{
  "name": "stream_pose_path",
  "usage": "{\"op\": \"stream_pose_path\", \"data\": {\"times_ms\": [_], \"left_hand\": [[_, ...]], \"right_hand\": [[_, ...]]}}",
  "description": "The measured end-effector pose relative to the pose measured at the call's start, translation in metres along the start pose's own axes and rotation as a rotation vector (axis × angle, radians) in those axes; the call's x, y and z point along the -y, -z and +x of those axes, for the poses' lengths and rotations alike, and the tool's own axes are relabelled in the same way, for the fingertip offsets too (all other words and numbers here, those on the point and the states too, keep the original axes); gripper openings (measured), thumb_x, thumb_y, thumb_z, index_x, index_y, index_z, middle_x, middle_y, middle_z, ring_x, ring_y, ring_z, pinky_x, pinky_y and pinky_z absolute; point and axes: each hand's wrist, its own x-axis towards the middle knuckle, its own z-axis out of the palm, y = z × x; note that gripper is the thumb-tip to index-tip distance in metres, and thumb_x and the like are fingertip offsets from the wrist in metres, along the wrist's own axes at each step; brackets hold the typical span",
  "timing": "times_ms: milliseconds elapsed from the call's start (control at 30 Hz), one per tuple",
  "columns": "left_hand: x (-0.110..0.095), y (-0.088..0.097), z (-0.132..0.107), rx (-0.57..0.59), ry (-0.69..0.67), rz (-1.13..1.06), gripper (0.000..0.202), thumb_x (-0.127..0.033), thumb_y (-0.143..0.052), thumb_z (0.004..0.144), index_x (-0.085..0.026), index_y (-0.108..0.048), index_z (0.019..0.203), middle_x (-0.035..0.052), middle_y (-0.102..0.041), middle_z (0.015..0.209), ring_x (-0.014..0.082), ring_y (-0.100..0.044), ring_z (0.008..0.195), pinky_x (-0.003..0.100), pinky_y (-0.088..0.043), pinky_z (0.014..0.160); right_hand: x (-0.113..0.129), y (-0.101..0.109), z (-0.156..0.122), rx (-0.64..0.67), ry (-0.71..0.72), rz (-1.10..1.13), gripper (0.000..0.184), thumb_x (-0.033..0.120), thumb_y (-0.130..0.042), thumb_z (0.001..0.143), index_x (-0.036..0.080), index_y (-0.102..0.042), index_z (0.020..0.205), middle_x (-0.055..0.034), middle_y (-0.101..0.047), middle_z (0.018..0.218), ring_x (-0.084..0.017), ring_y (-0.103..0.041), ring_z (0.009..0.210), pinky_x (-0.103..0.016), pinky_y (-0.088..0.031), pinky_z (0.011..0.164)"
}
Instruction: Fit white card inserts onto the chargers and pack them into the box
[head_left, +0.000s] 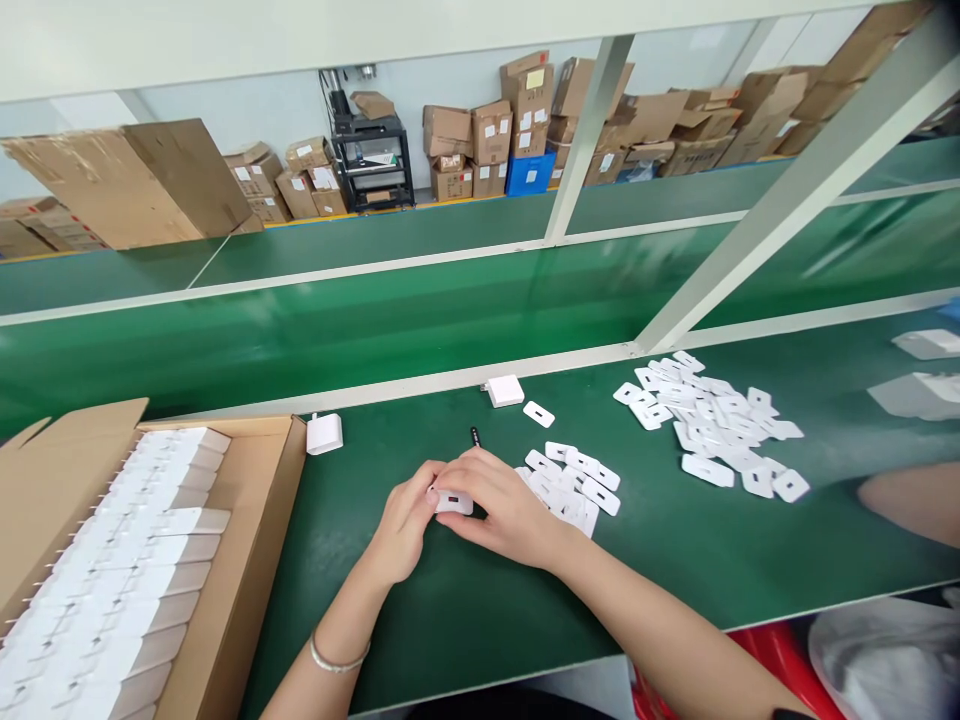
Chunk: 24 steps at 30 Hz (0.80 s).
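Note:
Both my hands meet over a small white charger block on the green table. My left hand grips its left end with curled fingers. My right hand covers it from the right, fingers pressed on its top. A small pile of white flat covers lies just right of my right hand. A short black pen-like tool lies just beyond my hands.
An open cardboard box full of white chargers sits at the left. Two loose chargers rest near the table's far edge. A bigger heap of white covers lies right. Another person's arm enters at the right edge.

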Motion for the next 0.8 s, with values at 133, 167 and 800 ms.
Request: {"op": "stream_pose_path", "data": {"times_ms": [133, 167, 800], "left_hand": [[-0.002, 0.000, 0.000, 0.030, 0.005, 0.051, 0.034, -0.046, -0.044, 0.105, -0.020, -0.062, 0.118, 0.0042, -0.067, 0.106, 0.0200, -0.061, 0.095, 0.031, -0.044, 0.084], [-0.001, 0.000, -0.001, 0.036, 0.009, 0.055, 0.033, -0.045, -0.044, 0.105, -0.020, -0.062, 0.116, 0.0042, -0.067, 0.106, 0.0199, -0.061, 0.094, 0.031, -0.044, 0.084], [0.002, -0.005, -0.007, -0.199, -0.252, 0.246, 0.040, -0.049, -0.031, 0.107, -0.030, -0.051, 0.136, 0.0115, -0.039, 0.144, 0.0280, -0.044, 0.133, 0.042, -0.046, 0.099]], "right_hand": [[-0.001, -0.002, -0.001, -0.013, 0.025, 0.021, 0.032, 0.016, -0.067, 0.093, 0.022, -0.055, 0.122, -0.0044, -0.070, 0.106, -0.018, -0.055, 0.093, -0.034, -0.052, 0.083], [-0.001, -0.002, 0.000, -0.013, 0.029, 0.025, 0.032, 0.015, -0.067, 0.093, 0.023, -0.055, 0.121, -0.0036, -0.070, 0.105, -0.017, -0.055, 0.092, -0.033, -0.052, 0.082], [0.009, -0.008, -0.002, 0.038, -0.677, 0.591, 0.032, 0.047, -0.048, 0.103, 0.021, -0.048, 0.122, -0.0016, -0.061, 0.091, -0.014, -0.054, 0.076, -0.029, -0.044, 0.069]]}}
